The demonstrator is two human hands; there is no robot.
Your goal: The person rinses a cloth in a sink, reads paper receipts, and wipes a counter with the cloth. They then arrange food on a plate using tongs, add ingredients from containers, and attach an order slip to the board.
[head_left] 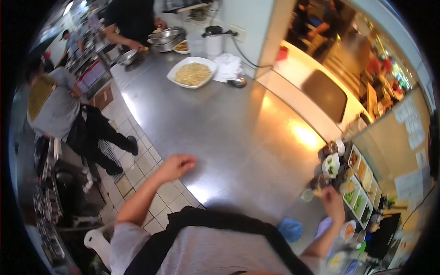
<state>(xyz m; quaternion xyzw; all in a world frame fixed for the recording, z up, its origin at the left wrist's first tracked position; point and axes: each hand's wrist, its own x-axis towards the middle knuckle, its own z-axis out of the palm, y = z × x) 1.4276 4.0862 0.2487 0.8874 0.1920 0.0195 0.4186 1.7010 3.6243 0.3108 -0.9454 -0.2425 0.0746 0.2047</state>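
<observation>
My left hand hovers over the near left edge of the steel counter, its fingers curled together with nothing visible in them. On the right, my right hand is among small containers beside the topping trays. Its fingers are bent together at a dark-topped jar and a small pale green-rimmed cup; what they hold, if anything, is too blurred to tell. Just beyond is a white bowl of green leaves. A white square bowl of noodles stands at the far end of the counter.
Topping trays line the right edge. A blue cloth lies near my body. A crumpled white cloth and metal bowls sit at the back. One co-worker works there; another stands on the left floor.
</observation>
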